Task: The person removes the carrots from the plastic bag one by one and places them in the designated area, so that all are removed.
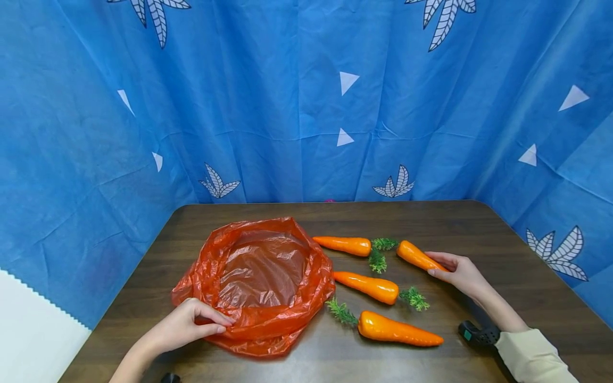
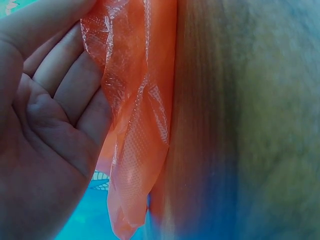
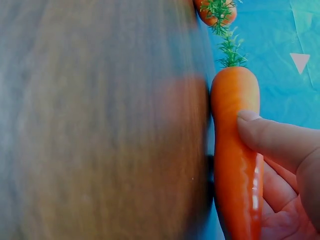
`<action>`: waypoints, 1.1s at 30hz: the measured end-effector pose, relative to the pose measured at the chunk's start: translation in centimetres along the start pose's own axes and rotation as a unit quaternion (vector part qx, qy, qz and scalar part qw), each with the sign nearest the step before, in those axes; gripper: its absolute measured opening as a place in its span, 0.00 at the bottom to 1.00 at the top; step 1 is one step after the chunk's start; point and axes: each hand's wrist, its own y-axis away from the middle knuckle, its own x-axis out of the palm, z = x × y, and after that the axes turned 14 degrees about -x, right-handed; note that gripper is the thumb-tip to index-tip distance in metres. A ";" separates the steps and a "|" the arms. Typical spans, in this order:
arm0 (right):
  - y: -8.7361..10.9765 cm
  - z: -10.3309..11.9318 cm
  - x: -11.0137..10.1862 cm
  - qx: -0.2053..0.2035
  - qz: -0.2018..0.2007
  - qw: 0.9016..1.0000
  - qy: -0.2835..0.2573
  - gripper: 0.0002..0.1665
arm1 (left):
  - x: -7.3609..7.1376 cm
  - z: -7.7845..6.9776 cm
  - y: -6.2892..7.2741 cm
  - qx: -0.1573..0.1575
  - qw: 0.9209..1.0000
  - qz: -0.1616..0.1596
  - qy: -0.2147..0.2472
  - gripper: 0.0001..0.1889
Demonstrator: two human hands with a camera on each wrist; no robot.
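Note:
A red plastic bag (image 1: 258, 324) lies on the table with its mouth spread wide. My left hand (image 1: 191, 324) pinches the near rim of the bag between thumb and fingers; the left wrist view shows the thin film (image 2: 135, 115) hanging beside the fingers. At the right, my right hand (image 1: 457, 271) grips an orange carrot (image 1: 415, 255) low over the table or on it. In the right wrist view my thumb presses on this carrot (image 3: 235, 95), whose green top points away from the hand.
Three more carrots lie between bag and right hand: one at the back (image 1: 347, 244), one in the middle (image 1: 371, 286) and one in front (image 1: 395, 329). The first two have tips touching or near the bag. A blue curtain (image 1: 297, 106) stands behind the wooden table (image 1: 383, 213).

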 end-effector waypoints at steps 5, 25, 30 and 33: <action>0.2 0.1 -0.1 -0.002 0.002 1.000 -0.001 0.33 | 0.0 -0.1 0.0 -0.002 1.000 0.005 0.008 0.09; 1.5 0.2 -1.3 -0.013 0.015 0.999 -0.043 0.31 | 0.0 -0.4 0.3 -0.015 0.999 -0.037 0.007 0.12; 2.5 0.5 -2.4 -0.008 0.031 0.999 0.000 0.31 | -0.5 -1.3 0.7 -0.039 0.995 -0.089 0.022 0.13; 3.3 0.8 -3.3 -0.001 0.039 0.999 0.035 0.31 | -1.1 -1.7 1.0 -0.049 0.989 -0.135 0.019 0.13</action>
